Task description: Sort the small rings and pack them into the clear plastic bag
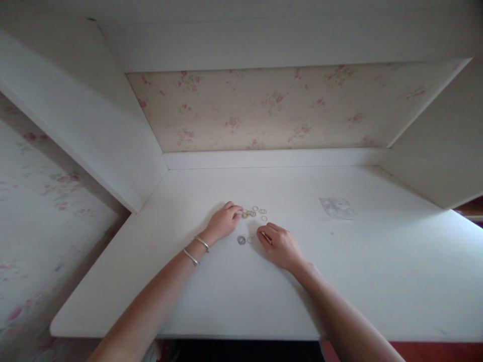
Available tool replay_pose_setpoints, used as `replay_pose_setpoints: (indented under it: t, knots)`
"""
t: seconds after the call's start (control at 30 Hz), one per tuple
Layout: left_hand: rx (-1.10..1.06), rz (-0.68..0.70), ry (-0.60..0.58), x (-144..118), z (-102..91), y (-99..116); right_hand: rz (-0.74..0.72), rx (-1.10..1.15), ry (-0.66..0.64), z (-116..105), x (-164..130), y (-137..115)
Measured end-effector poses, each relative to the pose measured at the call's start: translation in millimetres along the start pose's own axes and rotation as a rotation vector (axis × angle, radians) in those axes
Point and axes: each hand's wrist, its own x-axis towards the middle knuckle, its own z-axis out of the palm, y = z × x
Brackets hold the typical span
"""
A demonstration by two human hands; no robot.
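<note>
Head camera looks down on the left hand (pixel 225 219), fingers curled loosely, tips touching a small scatter of thin metal rings (pixel 255 213) on the smooth white desk (pixel 377 281). Two round metal bangles (pixel 196 250) circle that wrist. The right hand (pixel 279 245) rests palm-down, fingers bent; whether it holds anything I cannot tell. One thicker ring (pixel 241 240) lies between the hands. A crinkled clear plastic bag (pixel 337 207) sits well apart to the right

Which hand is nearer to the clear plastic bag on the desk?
The right hand. It lies to the left of the clear plastic bag and a little nearer the person; the left hand is farther left, beyond the small rings.
</note>
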Motion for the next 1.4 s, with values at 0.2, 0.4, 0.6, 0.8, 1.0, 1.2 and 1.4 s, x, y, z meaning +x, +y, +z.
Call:
replay_pose_setpoints:
  t: [0.2,0.4,0.6,0.8,1.0,1.2,1.4]
  knots:
    - [0.136,0.074,-0.139,17.3,-6.5,-2.0,0.061,0.016,0.035,-1.5,0.5,6.1]
    - [0.202,0.091,-0.154,17.7,-8.6,-1.4,0.042,0.012,0.026,-2.1,-0.3,4.9]
    - [0.224,0.064,-0.131,12.7,-2.8,-2.6,0.068,0.008,0.023,-2.8,0.8,6.4]
    - [0.082,0.086,-0.07,-16.8,-13.7,20.3,0.067,0.03,0.047,-2.5,2.3,9.1]
    - [0.165,0.219,-0.18,-42.9,-15.0,48.8,0.096,0.057,0.104,-5.0,4.9,14.3]
    - [0.249,0.297,-0.188,-39.8,-7.7,51.0,0.151,0.059,0.161,-8.6,7.1,20.9]
    - [0.086,0.259,-0.177,-39.1,-12.3,51.2,0.157,0.035,0.143,-9.4,7.2,22.6]
